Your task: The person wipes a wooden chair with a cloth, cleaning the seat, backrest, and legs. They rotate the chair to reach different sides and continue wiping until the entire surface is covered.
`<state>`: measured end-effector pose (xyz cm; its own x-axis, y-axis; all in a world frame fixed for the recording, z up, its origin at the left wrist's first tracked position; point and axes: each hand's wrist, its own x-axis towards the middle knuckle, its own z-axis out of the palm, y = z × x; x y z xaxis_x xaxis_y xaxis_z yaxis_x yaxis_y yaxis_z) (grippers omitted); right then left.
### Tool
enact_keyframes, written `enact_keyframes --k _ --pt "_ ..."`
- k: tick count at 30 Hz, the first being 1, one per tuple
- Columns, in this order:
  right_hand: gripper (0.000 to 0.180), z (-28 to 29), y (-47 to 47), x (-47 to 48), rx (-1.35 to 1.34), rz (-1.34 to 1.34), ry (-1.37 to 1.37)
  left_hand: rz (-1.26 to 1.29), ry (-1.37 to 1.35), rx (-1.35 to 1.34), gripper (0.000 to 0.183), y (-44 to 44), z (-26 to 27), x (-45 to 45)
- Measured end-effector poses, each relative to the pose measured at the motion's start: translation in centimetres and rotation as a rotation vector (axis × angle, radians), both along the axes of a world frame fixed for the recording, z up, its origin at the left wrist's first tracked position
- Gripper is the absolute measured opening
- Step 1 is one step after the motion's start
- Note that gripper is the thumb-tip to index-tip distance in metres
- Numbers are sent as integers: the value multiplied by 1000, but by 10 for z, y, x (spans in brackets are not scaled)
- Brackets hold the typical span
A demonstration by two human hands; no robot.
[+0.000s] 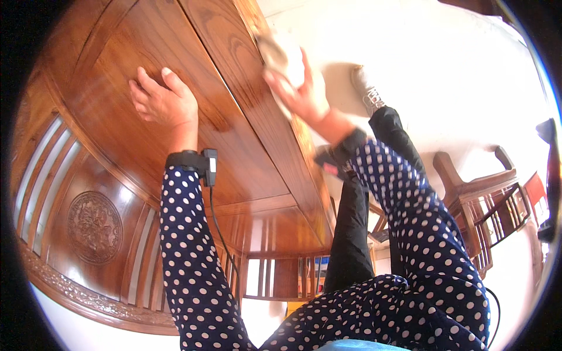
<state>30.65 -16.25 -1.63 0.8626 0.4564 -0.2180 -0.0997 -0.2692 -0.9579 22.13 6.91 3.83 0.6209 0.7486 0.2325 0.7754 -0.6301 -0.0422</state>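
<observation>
A polished wooden bench [197, 96] with a dark seam along its front board lies before me. Over its broad seat my left hand [164, 98] hovers or rests with fingers loosely bent and apart, holding nothing; whether it touches the wood I cannot tell. At the bench's front edge my right hand [307, 94] is shut on a pale object [281, 55], blurred, perhaps a cloth or pad, which lies against the edge. Both wrists wear dark straps with small devices, the left one with a cable.
The bench's back, at the left, has slats and a carved round medallion [95, 228]. A wooden chair [478, 188] stands on the pale floor [439, 79] at the right. My shoe [369, 90] is beside the bench, and a cable hangs from the left wrist.
</observation>
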Motion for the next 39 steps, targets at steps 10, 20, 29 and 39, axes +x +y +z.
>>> enact_keyframes --k 10,20,29,39 --pt "77 39 96 141 170 15 -302 -31 -41 -44 59 -3 0 5" --pt "58 84 82 65 -219 459 -486 88 -20 -146 64 -6 10 -5" --pt "68 61 290 267 -388 294 -879 108 49 -168 65 -6 17 -2" --pt "69 71 357 331 -584 441 -749 108 56 -199 66 -8 18 -8"
